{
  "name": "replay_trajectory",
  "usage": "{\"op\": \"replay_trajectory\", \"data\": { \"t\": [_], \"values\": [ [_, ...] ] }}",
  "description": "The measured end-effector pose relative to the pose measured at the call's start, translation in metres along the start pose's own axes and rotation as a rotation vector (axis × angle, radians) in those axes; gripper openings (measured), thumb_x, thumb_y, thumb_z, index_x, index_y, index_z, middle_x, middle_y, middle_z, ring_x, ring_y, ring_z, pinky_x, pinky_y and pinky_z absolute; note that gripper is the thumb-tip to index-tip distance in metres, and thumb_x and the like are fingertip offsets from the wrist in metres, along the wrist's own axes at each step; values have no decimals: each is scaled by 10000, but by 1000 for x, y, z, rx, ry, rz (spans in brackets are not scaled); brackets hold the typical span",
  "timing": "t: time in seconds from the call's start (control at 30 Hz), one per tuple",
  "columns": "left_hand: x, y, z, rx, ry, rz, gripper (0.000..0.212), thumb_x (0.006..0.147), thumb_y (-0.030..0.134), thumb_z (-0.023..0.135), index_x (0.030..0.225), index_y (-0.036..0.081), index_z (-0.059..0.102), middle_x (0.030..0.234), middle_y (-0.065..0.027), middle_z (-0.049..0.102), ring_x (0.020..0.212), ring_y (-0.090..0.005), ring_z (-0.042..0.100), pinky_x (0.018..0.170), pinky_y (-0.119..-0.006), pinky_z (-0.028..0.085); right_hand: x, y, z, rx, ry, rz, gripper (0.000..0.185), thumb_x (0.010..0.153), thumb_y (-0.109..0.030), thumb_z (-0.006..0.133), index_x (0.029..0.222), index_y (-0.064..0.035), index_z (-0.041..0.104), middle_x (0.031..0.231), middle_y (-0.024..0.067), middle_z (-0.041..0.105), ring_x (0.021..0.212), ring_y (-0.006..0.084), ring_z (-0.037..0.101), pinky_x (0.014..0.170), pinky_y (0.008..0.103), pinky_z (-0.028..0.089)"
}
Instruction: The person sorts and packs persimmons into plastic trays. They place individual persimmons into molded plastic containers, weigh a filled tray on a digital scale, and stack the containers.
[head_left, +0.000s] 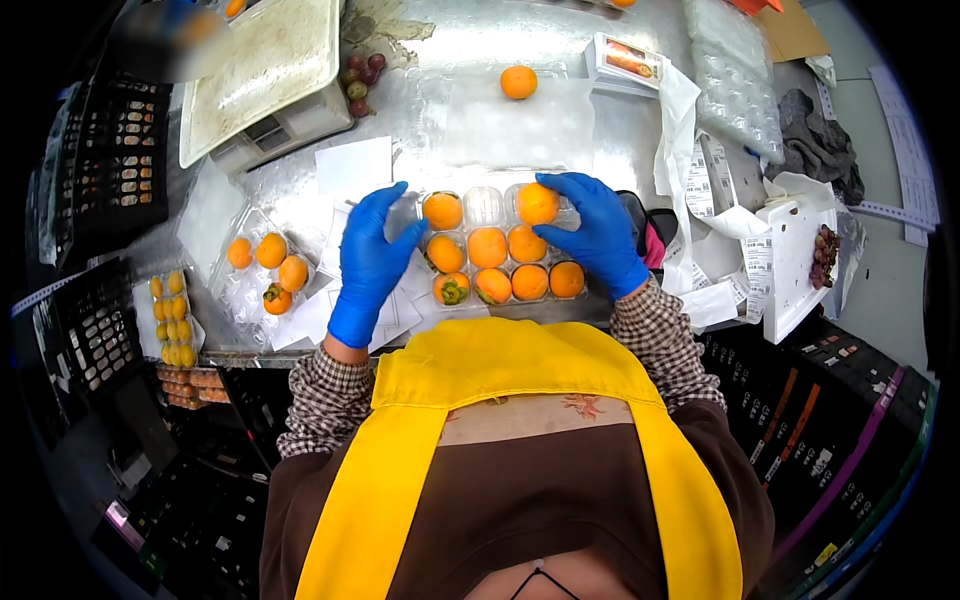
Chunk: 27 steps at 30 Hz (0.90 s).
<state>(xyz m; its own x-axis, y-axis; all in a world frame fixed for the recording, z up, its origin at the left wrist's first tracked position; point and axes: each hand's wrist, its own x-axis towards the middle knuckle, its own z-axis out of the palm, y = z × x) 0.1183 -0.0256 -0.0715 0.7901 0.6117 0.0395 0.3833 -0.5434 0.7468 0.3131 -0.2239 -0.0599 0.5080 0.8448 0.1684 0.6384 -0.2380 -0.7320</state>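
A clear plastic fruit tray (482, 204) lies in front of me on the metal table, with several persimmons in its cups. My right hand (592, 229), in a blue glove, has thumb and fingers around a persimmon (537, 204) at the tray's back right. At the tray's left edge is my left hand (376, 247), also gloved in blue, its thumb and fingers apart beside a persimmon (442, 211) in the back left cup. Between these two fruits one cup shows bare. Another persimmon (519, 82) rests farther back, near a sheet of clear plastic.
Left are a second tray (240, 289) with several persimmons, a pack of yellow fruit (172, 319) and a lidded white bin (262, 67). Grapes (358, 86) lie beside the bin. Right are label strips (699, 180), stacked clear trays (731, 82) and a white foam tray (799, 262).
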Motion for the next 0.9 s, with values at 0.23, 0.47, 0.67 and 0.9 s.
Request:
{"op": "replay_trajectory", "data": {
  "t": [0.23,0.47,0.67,0.9],
  "values": [
    [1,18,13,161,-100,139,566,630,108,709,1167,91,530,1133,-126,542,1038,-292,514,901,-354,419,9,15,22,-177,-68,-55,485,586,-209,732,1041,-128,585,976,57,581,924,257,527,821,361,421],
    [24,3,12,129,-234,111,435,624,138,710,1039,81,595,1040,-88,559,962,-273,529,844,-350,439,10,19,18,-139,-127,9,467,585,-229,744,1014,-107,603,1023,68,564,967,268,508,847,370,423],
    [25,0,12,196,-201,243,461,592,97,737,1029,73,593,1002,-90,570,952,-265,534,827,-346,442,11,-14,14,-119,-41,-14,416,644,-182,719,1030,-90,594,1064,111,550,993,282,511,850,366,427],
    [16,11,11,-153,-30,191,417,630,92,738,1006,74,559,969,-83,575,884,-252,573,768,-325,468,11,-30,32,282,-180,48,425,743,-103,666,1147,-76,536,1074,87,558,998,213,537,879,300,416]
  ]
}}
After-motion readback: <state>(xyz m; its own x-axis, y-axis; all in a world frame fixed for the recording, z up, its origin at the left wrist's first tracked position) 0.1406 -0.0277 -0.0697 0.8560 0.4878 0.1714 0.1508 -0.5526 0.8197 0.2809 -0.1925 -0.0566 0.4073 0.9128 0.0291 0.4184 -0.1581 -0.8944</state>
